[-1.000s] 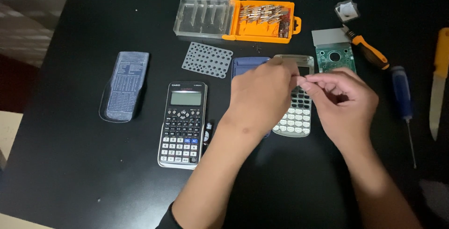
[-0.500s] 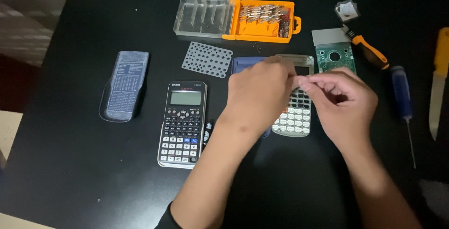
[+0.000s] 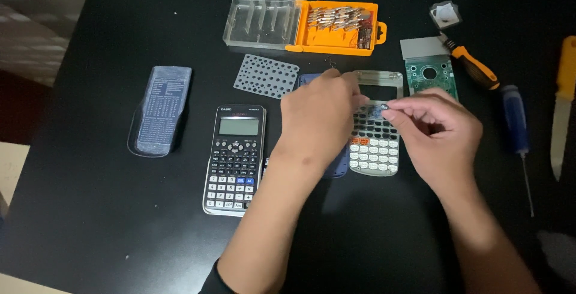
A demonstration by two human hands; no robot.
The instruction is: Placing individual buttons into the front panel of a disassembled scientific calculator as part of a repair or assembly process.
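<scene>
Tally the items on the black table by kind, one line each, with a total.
Whole calculators: 1
Opened calculator front under the hands: 1
Calculator slide cover: 1
Grey keypad sheet: 1
Green circuit board: 1
Bit case, orange and clear: 1
Screwdrivers: 2, orange-handled and blue-handled
Yellow-handled blade: 1
Total: 9

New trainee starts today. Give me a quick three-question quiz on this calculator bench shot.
1. True or false: the orange bit case is open.
2. What lies directly left of the dark calculator? A) green circuit board B) blue-grey slide cover C) blue screwdriver
3. Which hand pinches a small part over the light calculator front?

Key:
1. True
2. B, the slide cover
3. The right hand; the left hand rests beside it.
</scene>
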